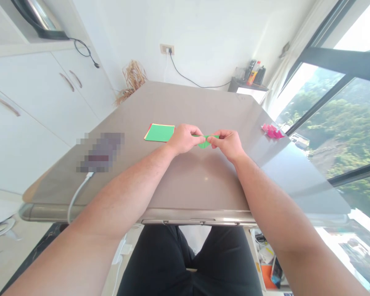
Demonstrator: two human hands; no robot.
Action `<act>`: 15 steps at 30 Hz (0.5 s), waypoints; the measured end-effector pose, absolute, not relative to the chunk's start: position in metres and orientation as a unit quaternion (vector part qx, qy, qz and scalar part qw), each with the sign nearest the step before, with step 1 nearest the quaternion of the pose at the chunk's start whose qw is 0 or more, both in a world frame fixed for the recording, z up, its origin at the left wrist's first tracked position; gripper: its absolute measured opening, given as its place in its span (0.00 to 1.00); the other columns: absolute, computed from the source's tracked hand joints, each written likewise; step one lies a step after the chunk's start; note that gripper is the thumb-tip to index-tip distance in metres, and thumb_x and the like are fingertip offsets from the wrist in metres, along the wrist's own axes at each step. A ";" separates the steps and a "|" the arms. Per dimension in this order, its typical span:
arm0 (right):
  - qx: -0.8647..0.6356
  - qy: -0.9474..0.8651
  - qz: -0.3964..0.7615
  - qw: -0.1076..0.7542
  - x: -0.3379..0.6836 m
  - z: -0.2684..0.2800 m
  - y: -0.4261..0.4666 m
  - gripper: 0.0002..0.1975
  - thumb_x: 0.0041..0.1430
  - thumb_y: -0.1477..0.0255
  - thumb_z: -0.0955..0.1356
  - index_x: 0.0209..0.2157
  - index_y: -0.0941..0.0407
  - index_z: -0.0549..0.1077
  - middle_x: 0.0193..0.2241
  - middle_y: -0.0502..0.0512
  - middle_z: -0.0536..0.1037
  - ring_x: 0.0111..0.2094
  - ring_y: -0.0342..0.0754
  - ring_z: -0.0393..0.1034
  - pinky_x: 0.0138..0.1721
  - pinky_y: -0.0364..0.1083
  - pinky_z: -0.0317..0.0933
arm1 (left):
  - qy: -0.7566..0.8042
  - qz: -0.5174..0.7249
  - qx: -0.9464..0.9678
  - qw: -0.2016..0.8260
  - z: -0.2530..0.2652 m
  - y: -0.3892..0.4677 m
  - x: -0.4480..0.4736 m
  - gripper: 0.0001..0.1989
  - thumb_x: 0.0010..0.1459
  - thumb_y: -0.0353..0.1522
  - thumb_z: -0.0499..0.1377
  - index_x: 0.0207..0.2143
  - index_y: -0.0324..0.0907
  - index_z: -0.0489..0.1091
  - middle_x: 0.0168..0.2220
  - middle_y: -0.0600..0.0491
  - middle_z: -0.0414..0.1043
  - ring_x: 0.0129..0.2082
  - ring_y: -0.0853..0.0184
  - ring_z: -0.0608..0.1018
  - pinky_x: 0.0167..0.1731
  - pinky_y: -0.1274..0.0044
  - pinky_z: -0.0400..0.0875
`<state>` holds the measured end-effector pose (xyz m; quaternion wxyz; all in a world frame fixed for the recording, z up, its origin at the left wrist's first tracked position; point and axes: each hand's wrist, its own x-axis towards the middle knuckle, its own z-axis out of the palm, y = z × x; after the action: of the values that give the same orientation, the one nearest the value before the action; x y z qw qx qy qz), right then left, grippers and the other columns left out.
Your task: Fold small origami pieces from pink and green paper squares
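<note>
My left hand [185, 138] has its thumb and fingers pressed together on one end of a folded piece of green paper [204, 144], and my right hand [228, 144] pinches the other end the same way, with barely a gap between thumb and finger on either side. The paper sits between my two hands, over the middle of the glossy grey-brown table [197, 181]; I cannot tell whether its lower edge touches the surface.

Just left of my left hand lies a stack of square paper sheets [159, 133], green on top, with red and yellow showing at the edges. Well to the right, near the table's edge by the window [351, 107], is a cluster of pink folded pieces [273, 131]. On the left lies a pixelated object [103, 152], its details hidden, with a white cable [75, 197] running from it over the front edge. Beyond the table's far left corner stand dried stalks [134, 76]; a black cord [188, 79] hangs from the wall socket [167, 49].
</note>
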<state>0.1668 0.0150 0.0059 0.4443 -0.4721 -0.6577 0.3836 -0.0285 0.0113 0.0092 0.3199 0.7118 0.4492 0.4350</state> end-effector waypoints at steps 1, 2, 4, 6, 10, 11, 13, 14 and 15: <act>-0.466 -0.656 0.392 0.446 0.168 0.005 0.016 0.10 0.47 0.64 0.75 0.23 0.55 0.77 0.18 0.49 0.74 0.22 0.43 0.62 0.26 0.45 0.55 | 0.454 0.436 0.707 0.322 0.009 0.012 -0.029 0.09 0.50 0.37 0.66 0.25 0.41 0.77 0.25 0.53 0.77 0.26 0.68 0.75 0.29 0.76 0.65; -0.461 -0.656 0.397 0.446 0.169 0.005 0.016 0.09 0.47 0.64 0.74 0.23 0.55 0.77 0.18 0.50 0.74 0.23 0.43 0.63 0.26 0.45 0.55 | 0.457 0.437 0.703 0.325 0.008 0.013 -0.030 0.08 0.50 0.37 0.67 0.24 0.41 0.77 0.24 0.53 0.77 0.26 0.68 0.75 0.29 0.76 0.65; -0.457 -0.662 0.396 0.443 0.171 0.005 0.017 0.09 0.47 0.65 0.74 0.24 0.56 0.77 0.19 0.50 0.75 0.23 0.43 0.63 0.26 0.45 0.55 | 0.458 0.435 0.703 0.327 0.007 0.014 -0.031 0.08 0.49 0.37 0.67 0.24 0.41 0.77 0.25 0.53 0.77 0.26 0.68 0.75 0.30 0.76 0.66; -0.462 -0.667 0.387 0.437 0.171 0.005 0.017 0.08 0.47 0.65 0.74 0.24 0.56 0.78 0.19 0.50 0.75 0.22 0.42 0.62 0.25 0.44 0.55 | 0.457 0.431 0.707 0.325 0.007 0.014 -0.031 0.08 0.48 0.37 0.68 0.25 0.41 0.78 0.26 0.53 0.78 0.27 0.67 0.75 0.30 0.76 0.66; -0.466 -0.647 0.407 0.445 0.169 0.004 0.018 0.09 0.47 0.65 0.75 0.23 0.56 0.78 0.18 0.50 0.75 0.22 0.42 0.64 0.27 0.45 0.57 | 0.460 0.436 0.705 0.317 0.010 0.013 -0.031 0.09 0.49 0.38 0.67 0.26 0.41 0.78 0.27 0.51 0.79 0.28 0.66 0.76 0.31 0.75 0.68; -0.463 -0.639 0.417 0.452 0.169 0.004 0.018 0.10 0.46 0.65 0.76 0.23 0.56 0.77 0.18 0.50 0.76 0.22 0.42 0.65 0.28 0.45 0.59 | 0.461 0.436 0.704 0.319 0.010 0.013 -0.032 0.09 0.49 0.38 0.67 0.26 0.41 0.78 0.27 0.51 0.79 0.28 0.66 0.77 0.31 0.75 0.68; -0.451 -0.629 0.434 0.462 0.170 0.003 0.019 0.11 0.47 0.64 0.76 0.23 0.56 0.77 0.19 0.51 0.77 0.23 0.43 0.68 0.30 0.45 0.62 | 0.466 0.431 0.699 0.330 0.011 0.012 -0.033 0.11 0.50 0.39 0.67 0.27 0.40 0.78 0.27 0.51 0.79 0.27 0.66 0.77 0.31 0.75 0.69; -0.445 -0.626 0.440 0.465 0.170 0.003 0.019 0.12 0.47 0.63 0.76 0.24 0.56 0.77 0.19 0.51 0.77 0.24 0.44 0.69 0.31 0.46 0.63 | 0.472 0.427 0.694 0.338 0.012 0.012 -0.034 0.11 0.50 0.40 0.67 0.27 0.40 0.78 0.26 0.51 0.79 0.27 0.66 0.78 0.31 0.75 0.69; -0.442 -0.624 0.444 0.468 0.171 0.003 0.019 0.13 0.48 0.61 0.76 0.24 0.57 0.78 0.20 0.51 0.77 0.24 0.44 0.70 0.31 0.46 0.64 | 0.479 0.423 0.687 0.346 0.012 0.012 -0.034 0.11 0.50 0.40 0.67 0.28 0.40 0.78 0.26 0.51 0.79 0.27 0.66 0.78 0.31 0.75 0.70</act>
<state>0.1711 0.0193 0.0028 0.4677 -0.4415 -0.6238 0.4441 -0.0345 0.0118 0.0122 0.3461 0.6867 0.4793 0.4229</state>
